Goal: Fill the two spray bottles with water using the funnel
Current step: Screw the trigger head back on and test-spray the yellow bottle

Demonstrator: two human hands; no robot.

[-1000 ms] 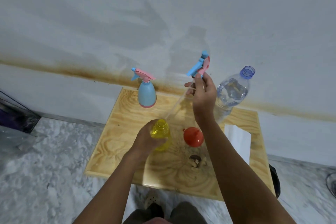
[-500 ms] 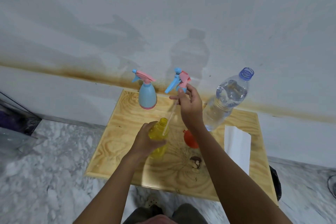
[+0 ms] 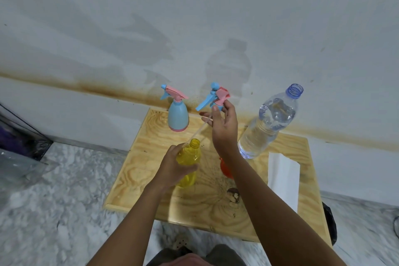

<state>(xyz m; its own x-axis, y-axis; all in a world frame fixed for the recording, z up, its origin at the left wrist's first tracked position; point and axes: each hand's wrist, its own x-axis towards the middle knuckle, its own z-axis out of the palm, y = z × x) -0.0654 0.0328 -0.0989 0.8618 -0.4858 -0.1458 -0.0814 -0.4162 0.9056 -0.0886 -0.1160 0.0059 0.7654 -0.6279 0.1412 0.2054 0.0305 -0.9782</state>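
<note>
My left hand (image 3: 172, 168) grips a yellow spray bottle (image 3: 188, 158) that stands with its neck open on the wooden board (image 3: 138, 162). My right hand (image 3: 223, 127) holds a blue and pink spray head (image 3: 213, 96) above and behind that bottle. The head's thin dip tube (image 3: 199, 130) slants down to the bottle's mouth. A blue spray bottle (image 3: 178, 115) with its own head on stands at the board's back. An orange funnel (image 3: 225, 168) lies on the board, partly hidden by my right forearm. A clear uncapped water bottle (image 3: 269, 124) stands to the right.
A folded white cloth (image 3: 284, 179) lies on the right part of the board. A small dark scrap (image 3: 233, 195) sits near the board's middle front. A stained wall (image 3: 194, 28) rises right behind the board. Marble floor (image 3: 54, 201) surrounds it, with a dark bag (image 3: 19, 140) at left.
My right hand has come down and to the left with the spray head, bringing its tube to the yellow bottle's mouth. The left hand keeps its hold on the bottle.
</note>
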